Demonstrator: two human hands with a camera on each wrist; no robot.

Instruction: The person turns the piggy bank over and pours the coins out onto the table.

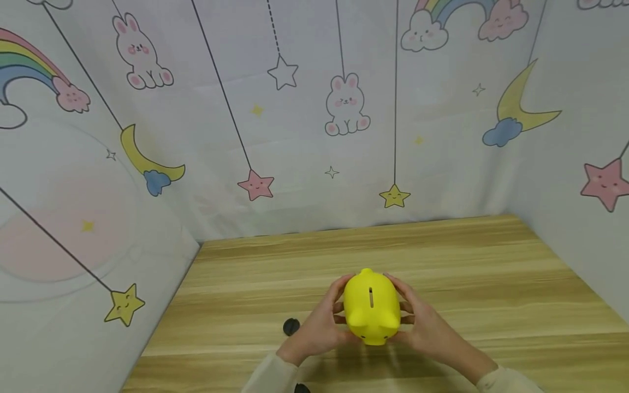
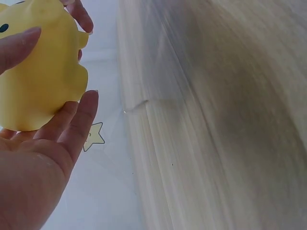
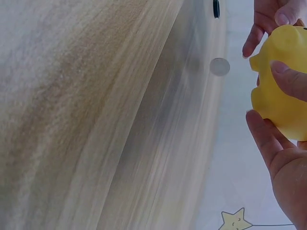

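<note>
A yellow piggy bank (image 1: 372, 308) with a coin slot in its back is held between both hands, its snout toward the person. My left hand (image 1: 319, 326) grips its left side and my right hand (image 1: 426, 327) its right side. Seen from the left wrist, the thumb lies across the yellow body (image 2: 48, 72) and the other fingers spread beneath it. The right wrist view shows the piggy bank (image 3: 283, 96) raised above the tabletop, with the right thumb on its side and fingers under it.
On the wooden table (image 1: 265, 273), a small round black piece (image 1: 291, 327) lies left of the left hand, and another black piece (image 1: 302, 388) lies at the bottom edge. A pale round disc (image 3: 219, 67) shows in the right wrist view. Printed cloth walls (image 1: 304, 153) surround the table.
</note>
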